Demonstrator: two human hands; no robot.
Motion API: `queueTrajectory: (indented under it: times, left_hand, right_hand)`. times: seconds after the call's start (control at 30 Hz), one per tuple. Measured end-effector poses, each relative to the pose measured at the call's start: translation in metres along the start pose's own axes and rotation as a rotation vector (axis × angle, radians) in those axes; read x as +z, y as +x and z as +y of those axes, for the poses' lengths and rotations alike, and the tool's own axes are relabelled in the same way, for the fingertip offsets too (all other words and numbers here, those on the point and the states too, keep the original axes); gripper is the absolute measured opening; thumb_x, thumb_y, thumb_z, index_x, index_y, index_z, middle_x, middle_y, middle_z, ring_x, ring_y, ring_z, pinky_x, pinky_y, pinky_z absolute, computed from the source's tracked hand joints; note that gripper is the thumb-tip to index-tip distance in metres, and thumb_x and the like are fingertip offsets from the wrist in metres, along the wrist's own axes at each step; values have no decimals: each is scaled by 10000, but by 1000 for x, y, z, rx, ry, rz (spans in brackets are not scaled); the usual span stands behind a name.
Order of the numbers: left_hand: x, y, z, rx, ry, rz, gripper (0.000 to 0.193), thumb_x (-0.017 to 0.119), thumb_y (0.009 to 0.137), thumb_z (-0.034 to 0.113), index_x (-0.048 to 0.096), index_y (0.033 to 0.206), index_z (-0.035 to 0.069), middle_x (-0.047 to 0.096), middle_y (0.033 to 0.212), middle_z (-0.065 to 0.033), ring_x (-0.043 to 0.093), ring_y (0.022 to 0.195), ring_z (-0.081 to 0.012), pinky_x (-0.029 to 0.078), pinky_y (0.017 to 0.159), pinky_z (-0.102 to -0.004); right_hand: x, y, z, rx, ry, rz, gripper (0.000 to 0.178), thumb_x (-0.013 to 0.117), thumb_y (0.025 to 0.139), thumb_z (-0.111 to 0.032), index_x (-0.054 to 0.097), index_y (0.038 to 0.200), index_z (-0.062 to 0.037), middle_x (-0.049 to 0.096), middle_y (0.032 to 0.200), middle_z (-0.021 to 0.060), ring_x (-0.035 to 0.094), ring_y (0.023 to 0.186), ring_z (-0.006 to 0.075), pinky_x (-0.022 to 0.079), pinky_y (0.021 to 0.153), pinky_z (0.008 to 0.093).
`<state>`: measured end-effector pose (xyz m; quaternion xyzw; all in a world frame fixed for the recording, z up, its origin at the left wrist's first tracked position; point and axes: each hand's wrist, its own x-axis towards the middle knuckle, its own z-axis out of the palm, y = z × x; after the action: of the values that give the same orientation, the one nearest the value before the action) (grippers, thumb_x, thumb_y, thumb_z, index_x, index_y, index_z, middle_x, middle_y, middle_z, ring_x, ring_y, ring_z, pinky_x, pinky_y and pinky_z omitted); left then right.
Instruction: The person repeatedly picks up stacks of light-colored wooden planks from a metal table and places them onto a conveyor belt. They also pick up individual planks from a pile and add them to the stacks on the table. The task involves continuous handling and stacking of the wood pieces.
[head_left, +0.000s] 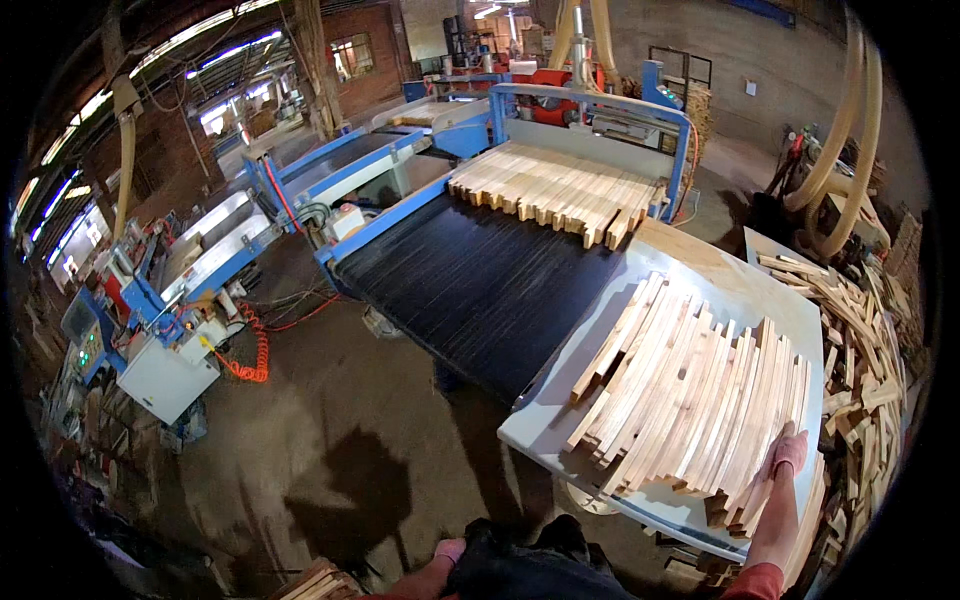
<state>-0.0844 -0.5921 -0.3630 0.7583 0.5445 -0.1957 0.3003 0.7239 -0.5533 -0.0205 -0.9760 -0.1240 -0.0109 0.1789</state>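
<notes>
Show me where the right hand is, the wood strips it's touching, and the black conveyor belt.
right hand (pixel 789 452), head view, back of the gloved hand.
wood strips (pixel 690 390), head view, middle of the pile on the table.
black conveyor belt (pixel 470 285), head view, bare centre of the belt.

A pale grey flat metal table (pixel 700 275) carries a loose fan of light wooden slats (pixel 690 395). Beside it, a black conveyor belt (pixel 470 285) bears another row of wooden slats (pixel 560 190).

A small white rectangular sign (pixel 750 87) hangs on the grey back wall, upper right; at far left, a blue control cabinet carries a small screen (pixel 76 320) above green lit buttons (pixel 85 355); no packages show.
</notes>
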Motion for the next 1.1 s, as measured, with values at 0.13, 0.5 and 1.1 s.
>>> queueTrajectory:
  times: [0.13,0.5,1.1]
  left_hand:
    - [11,20,-3,-146,-60,-33,325,486,1022,166,781,1096,52,780,1084,-209,764,1009,-389,609,842,-519]
    - [-2,4,-15,-91,-81,-119,367,483,1044,219,780,1183,53,759,1189,-223,729,1135,-396,585,954,-500]
    - [5,8,-9,-44,-44,-38,332,531,1001,220,767,1150,40,760,1144,-247,747,1070,-403,606,881,-516]
  right_hand:
    - [4,-4,-4,-1,7,-19,853,503,1035,-607,405,1601,23,572,1505,284,550,1393,422,444,1148,476]
    - [-5,-16,-16,32,35,-72,863,489,1036,-623,386,1616,8,557,1521,281,542,1400,424,438,1162,477]
    - [-8,-9,-9,23,0,-75,846,489,1039,-610,385,1619,-2,571,1510,275,560,1385,425,459,1144,495]
